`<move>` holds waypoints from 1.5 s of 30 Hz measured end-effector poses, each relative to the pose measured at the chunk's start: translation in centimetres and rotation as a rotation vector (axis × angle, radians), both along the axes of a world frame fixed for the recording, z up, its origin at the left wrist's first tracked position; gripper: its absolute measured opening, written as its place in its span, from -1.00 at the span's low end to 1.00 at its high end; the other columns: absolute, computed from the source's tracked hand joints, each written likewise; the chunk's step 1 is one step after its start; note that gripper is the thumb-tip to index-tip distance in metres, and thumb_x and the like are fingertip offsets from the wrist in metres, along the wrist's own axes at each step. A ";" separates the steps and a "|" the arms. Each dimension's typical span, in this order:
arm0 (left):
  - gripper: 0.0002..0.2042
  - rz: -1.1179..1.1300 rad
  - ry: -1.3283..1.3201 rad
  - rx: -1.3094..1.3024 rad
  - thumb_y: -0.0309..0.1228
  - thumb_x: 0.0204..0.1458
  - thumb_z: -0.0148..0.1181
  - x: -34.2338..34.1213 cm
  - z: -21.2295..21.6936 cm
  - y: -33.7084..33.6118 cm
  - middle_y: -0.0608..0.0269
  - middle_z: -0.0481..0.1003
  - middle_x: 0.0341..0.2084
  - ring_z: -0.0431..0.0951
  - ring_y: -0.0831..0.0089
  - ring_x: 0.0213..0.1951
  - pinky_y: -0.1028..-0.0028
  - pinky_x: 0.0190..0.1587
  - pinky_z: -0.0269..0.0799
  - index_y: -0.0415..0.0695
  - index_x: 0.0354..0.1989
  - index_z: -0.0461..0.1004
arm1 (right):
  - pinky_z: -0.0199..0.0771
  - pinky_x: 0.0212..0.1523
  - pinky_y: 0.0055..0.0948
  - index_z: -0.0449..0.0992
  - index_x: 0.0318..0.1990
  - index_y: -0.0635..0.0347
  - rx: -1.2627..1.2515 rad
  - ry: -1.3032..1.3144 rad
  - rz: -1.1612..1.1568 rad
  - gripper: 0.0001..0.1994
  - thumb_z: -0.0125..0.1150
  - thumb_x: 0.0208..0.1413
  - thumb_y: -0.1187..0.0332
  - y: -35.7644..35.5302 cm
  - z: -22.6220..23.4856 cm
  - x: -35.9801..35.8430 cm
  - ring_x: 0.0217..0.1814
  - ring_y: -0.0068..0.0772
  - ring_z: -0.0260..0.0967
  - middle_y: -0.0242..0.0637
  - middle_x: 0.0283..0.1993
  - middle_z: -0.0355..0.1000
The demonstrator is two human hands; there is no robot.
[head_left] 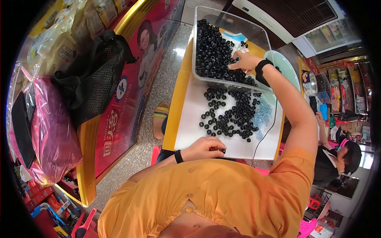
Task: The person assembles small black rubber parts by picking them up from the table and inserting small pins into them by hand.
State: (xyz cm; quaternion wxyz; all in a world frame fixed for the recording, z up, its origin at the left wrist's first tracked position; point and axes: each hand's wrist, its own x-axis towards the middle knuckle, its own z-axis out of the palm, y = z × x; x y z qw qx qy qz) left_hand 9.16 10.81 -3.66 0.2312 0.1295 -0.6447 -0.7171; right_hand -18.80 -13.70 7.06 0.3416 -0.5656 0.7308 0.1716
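My left hand rests at the near edge of the white tabletop, its thumb and fingers closed on a small black ring-shaped piece. My right hand reaches into a clear plastic bin at the far side. Its thumb and forefinger are apart, just over a heap of black ring-shaped pieces; the other fingers are partly hidden. More loose black rings lie scattered on the white surface between my hands. Beside them, to the right, is a patch of tiny clear bluish pieces.
A thin dark cable runs down the table's right side. A pale green basin and a metal tin stand right of the bin. On the left, a pink display counter carries a black mesh bag. Another person sits at the right.
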 end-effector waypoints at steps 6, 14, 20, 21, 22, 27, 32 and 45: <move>-0.77 0.024 0.033 0.009 -0.33 0.04 0.33 -0.4 -0.3 -0.3 0.23 0.53 -0.35 0.54 0.41 -0.34 0.46 -0.29 0.46 -0.15 -0.17 0.58 | 0.57 -0.07 -0.14 0.18 0.30 0.05 0.218 -0.242 0.014 -0.25 0.33 0.02 -0.07 1.9 1.3 1.3 0.23 -0.15 0.24 -0.09 0.29 0.22; -0.78 0.016 0.024 0.053 -0.36 0.05 0.32 -0.4 -0.3 -0.1 0.23 0.52 -0.33 0.53 0.46 -0.33 0.49 -0.27 0.46 -0.16 -0.15 0.57 | 0.47 -0.53 -0.38 0.23 0.29 0.23 0.279 -0.499 -0.161 -0.25 0.37 -0.15 0.44 2.4 -0.6 1.8 -0.41 -0.47 0.41 -0.32 -0.24 0.42; -0.77 0.024 0.013 0.045 -0.35 0.06 0.31 -0.1 0.0 0.1 0.23 0.53 -0.31 0.52 0.47 -0.31 0.49 -0.24 0.45 -0.17 -0.14 0.57 | -0.02 -0.75 -0.62 0.45 -0.27 0.12 -0.071 -0.566 -0.147 -0.78 0.26 -0.15 0.50 3.5 5.0 2.2 -0.62 -0.73 0.11 -0.48 -0.43 0.36; -0.77 0.022 0.014 0.041 -0.35 0.06 0.31 0.0 0.1 0.2 0.23 0.53 -0.31 0.52 0.47 -0.31 0.49 -0.24 0.45 -0.17 -0.14 0.57 | -0.08 -0.75 -0.65 0.43 -0.28 0.11 -0.062 -0.643 -0.218 -0.80 0.22 -0.12 0.51 4.0 6.8 2.4 -0.65 -0.74 0.08 -0.48 -0.47 0.35; -0.77 0.020 0.003 0.069 -0.35 0.07 0.31 0.0 0.3 0.1 0.23 0.53 -0.31 0.53 0.46 -0.30 0.49 -0.23 0.45 -0.17 -0.13 0.57 | -0.09 -0.76 -0.66 0.43 -0.28 0.11 -0.092 -0.695 -0.225 -0.81 0.20 -0.11 0.52 4.4 7.7 1.9 -0.65 -0.75 0.08 -0.46 -0.47 0.35; -0.77 0.038 0.019 0.088 -0.36 0.07 0.30 -0.5 -0.1 0.0 0.22 0.54 -0.32 0.53 0.44 -0.29 0.47 -0.23 0.45 -0.18 -0.14 0.57 | -0.11 -0.77 -0.69 0.39 -0.28 0.12 -0.203 -0.936 -0.278 -0.81 0.14 -0.07 0.59 8.3 12.5 0.9 -0.57 -0.75 0.15 -0.39 -0.40 0.37; -0.79 0.079 0.018 0.102 -0.37 0.06 0.31 -0.4 -0.5 0.3 0.26 0.53 -0.34 0.52 0.50 -0.31 0.50 -0.24 0.45 -0.20 -0.17 0.58 | -0.06 -0.78 -0.74 0.38 -0.30 0.13 -0.124 -1.117 -0.307 -0.76 0.16 -0.13 0.66 13.7 12.6 3.0 -0.54 -0.74 0.22 -0.37 -0.25 0.35; -0.80 -0.002 -0.085 0.395 -0.46 0.10 0.29 0.1 0.6 0.8 0.41 0.47 -0.28 0.45 0.66 -0.26 0.63 -0.30 0.44 -0.21 -0.12 0.56 | 0.39 -0.06 -0.28 0.52 -0.24 0.13 -0.557 -0.326 0.232 -0.79 0.26 -0.11 0.41 20.8 -1.7 4.5 -0.15 -0.10 0.37 -0.16 -0.30 0.36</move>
